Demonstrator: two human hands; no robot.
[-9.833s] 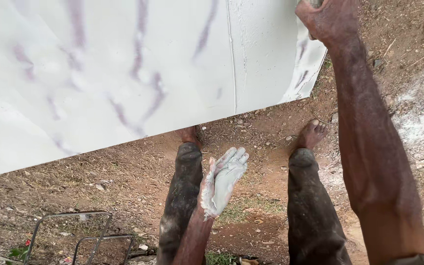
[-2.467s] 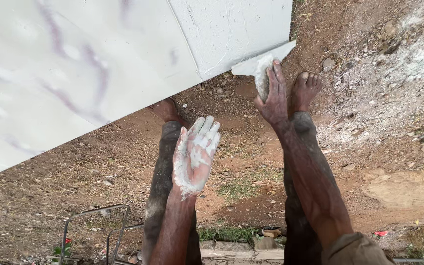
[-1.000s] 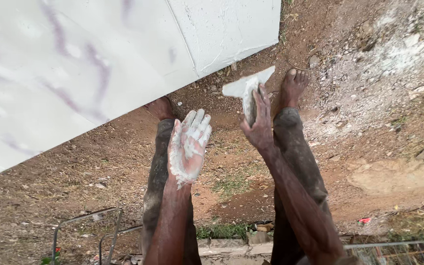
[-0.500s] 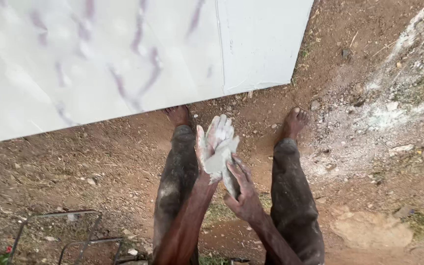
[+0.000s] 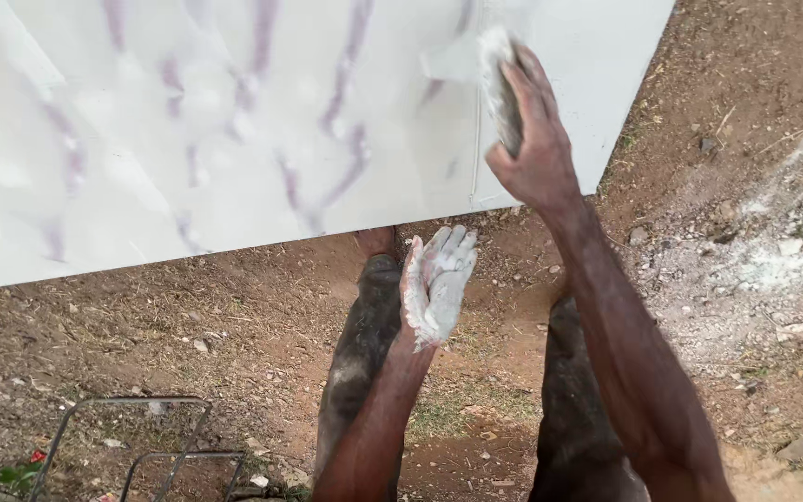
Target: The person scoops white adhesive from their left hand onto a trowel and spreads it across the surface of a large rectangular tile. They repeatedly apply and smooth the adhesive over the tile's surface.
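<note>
Right hand presses a putty-loaded pad against a white panel while the left hand waits below with a palmful of white paste.

The right hand (image 5: 536, 139) is raised to the white panel (image 5: 234, 121), its fingers (image 5: 524, 88) closed around a small flat pad (image 5: 497, 70) smeared with white filler; the pad's long axis runs roughly up and down, its upper end pointing toward the panel's top, and it touches the surface just beside a thin vertical seam (image 5: 478, 139). The left hand (image 5: 437, 284) hangs lower, clear of the panel's bottom edge, fingers open and held together, palm coated in white paste (image 5: 425, 311) and tilted upright. The right hand is the nearer one to the panel; the paste supply lies below and to its left. Bare dirt ground (image 5: 188, 344) and a wire frame (image 5: 132, 437) lie underneath.
</note>
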